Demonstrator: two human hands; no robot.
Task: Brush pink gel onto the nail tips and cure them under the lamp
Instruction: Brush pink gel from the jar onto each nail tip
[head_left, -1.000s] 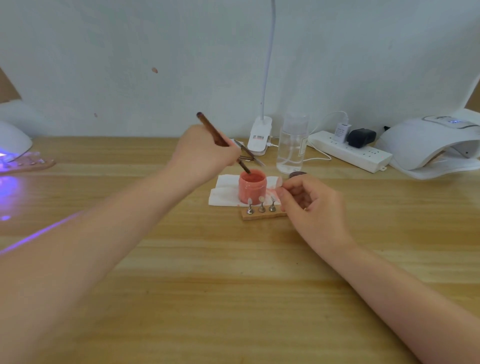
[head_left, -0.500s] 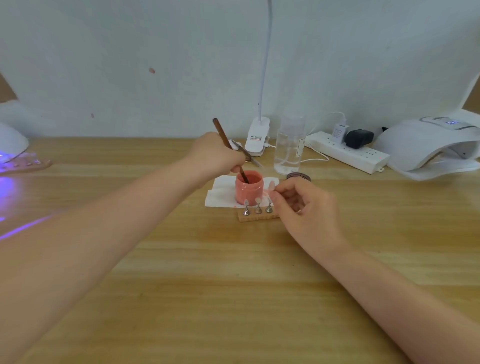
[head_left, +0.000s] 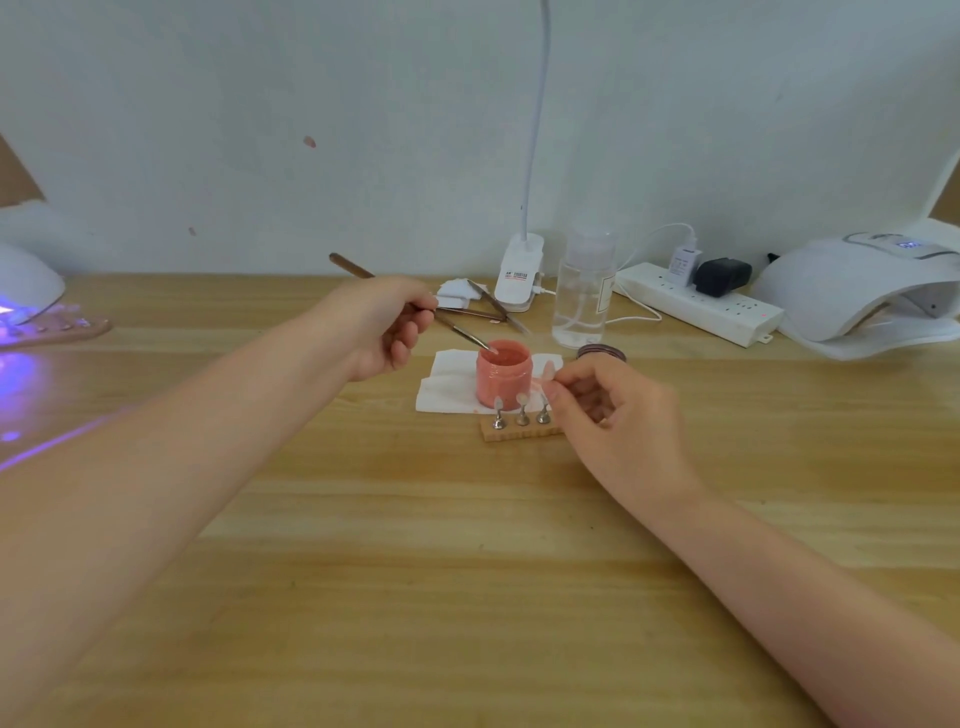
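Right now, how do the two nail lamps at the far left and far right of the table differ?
The left lamp glows violet and throws purple light across the table; the right lamp shows no such glow, only a small lit display on top. A strip with nail tips lies at the left lamp's mouth; nothing clear shows in the right lamp's opening. Both are white domed shells.

Gel jar (head_left: 504, 378): pink, open, upright on white tissue, table centre. Brush (head_left: 462, 332): thin, brown handle, tilted, tip at jar mouth, handle toward 10 o'clock. Nail tips (head_left: 522, 400): three, pale, upright on metal stands in wooden block (head_left: 519, 432), touching jar's 6 o'clock side. Lamp (head_left: 852, 291): white dome, 2 o'clock, well apart.
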